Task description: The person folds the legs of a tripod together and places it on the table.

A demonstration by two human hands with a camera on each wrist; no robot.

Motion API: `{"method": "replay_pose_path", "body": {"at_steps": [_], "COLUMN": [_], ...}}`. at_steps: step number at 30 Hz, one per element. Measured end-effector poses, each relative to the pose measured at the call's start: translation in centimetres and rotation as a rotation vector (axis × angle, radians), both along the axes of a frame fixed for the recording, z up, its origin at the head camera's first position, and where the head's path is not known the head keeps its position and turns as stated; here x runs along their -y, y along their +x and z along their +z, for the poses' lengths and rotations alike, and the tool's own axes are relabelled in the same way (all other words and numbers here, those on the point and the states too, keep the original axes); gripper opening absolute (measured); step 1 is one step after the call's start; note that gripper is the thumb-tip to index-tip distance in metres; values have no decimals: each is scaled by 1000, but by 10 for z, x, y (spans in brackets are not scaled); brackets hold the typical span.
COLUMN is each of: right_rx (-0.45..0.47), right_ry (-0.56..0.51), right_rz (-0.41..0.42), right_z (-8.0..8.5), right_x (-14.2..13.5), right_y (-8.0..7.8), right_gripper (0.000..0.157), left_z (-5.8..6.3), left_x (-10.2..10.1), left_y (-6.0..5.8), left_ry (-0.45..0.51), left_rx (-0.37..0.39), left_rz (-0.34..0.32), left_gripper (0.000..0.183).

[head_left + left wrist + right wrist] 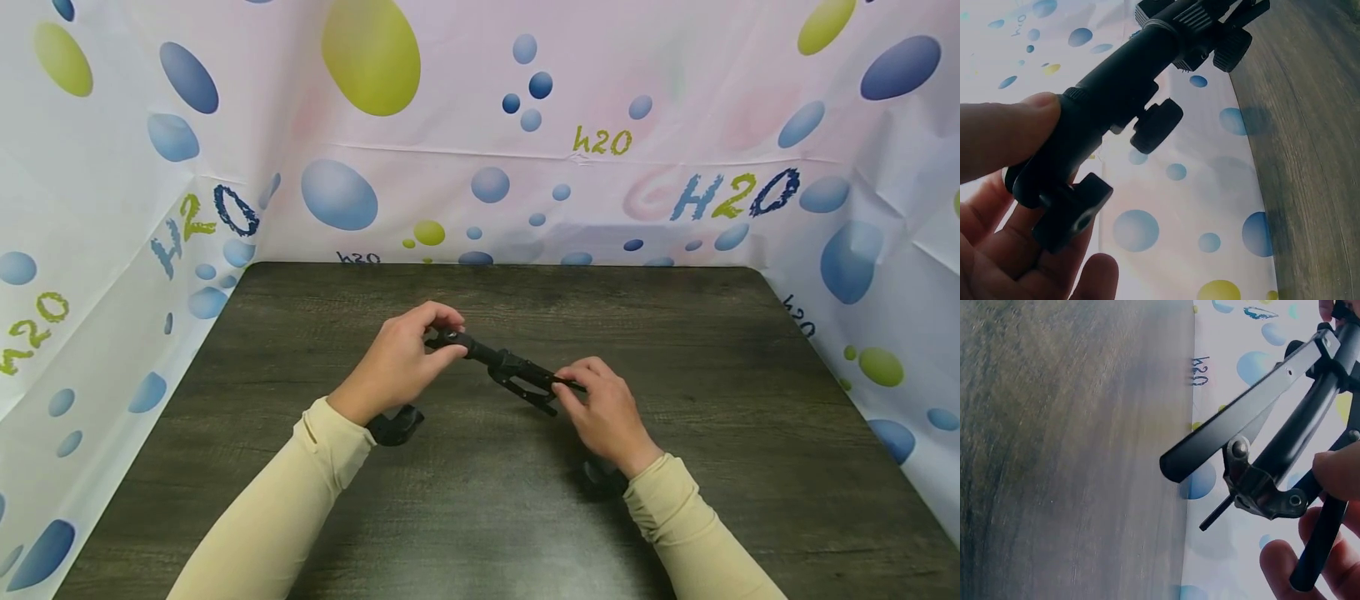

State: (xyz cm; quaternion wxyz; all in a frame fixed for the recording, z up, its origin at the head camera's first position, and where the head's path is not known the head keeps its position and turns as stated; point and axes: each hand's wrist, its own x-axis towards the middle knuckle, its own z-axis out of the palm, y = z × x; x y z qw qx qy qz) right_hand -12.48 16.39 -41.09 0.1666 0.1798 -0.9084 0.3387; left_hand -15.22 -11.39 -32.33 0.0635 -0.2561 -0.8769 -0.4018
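Note:
A small black tripod stand [487, 356] is held up slantwise above the table between both hands. My left hand [405, 358] grips its upper end, the thumb [1004, 137] lying on the tube and fingers behind it. Two dark knobs [1157, 125] stick out from the tube near that hand. At the other end, my right hand [603, 408] pinches one of the flat legs [1319, 544] between thumb and fingers. Another leg [1241, 412] stands a little away from the centre tube [1294, 431]. A metal bracket [1260, 487] joins the legs to this tube near the bottom.
The dark wood-grain table [450, 517] spreads beneath both hands. A white sheet [465, 125] with blue and green bubble prints rises behind it and at both sides. Black wrist-worn devices [396, 425] hang under the wrists, close to the tabletop.

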Motion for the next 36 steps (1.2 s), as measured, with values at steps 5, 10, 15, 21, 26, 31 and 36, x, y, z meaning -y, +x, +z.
{"method": "replay_pose_path", "body": {"at_steps": [5,10,15,21,26,31,36], "right_rx": [-1,-2,4,10,-19,-41,-49], "right_ry": [12,29,38,54,61,66,73], "right_rz": [14,28,29,19,18,17,5], "right_z": [0,-1,-1,-1,-2,-3,-4], "right_x": [-1,-2,-4,-6,-7,-7,-7], "right_y": [1,2,2,2,1,1,0], "right_gripper": [9,8,9,10,9,10,11], "left_z": [-3,-6,-10,-17,-23,-27,-31], "left_x": [2,3,4,5,6,7,8], "left_y": [-1,0,0,0,0,0,0], "left_ry": [2,-7,-11,-11,-13,-15,-19], "left_rx": [21,37,51,60,68,66,69], "left_rz": [4,12,28,43,50,53,50], "left_gripper": [28,28,25,24,23,23,22]}}
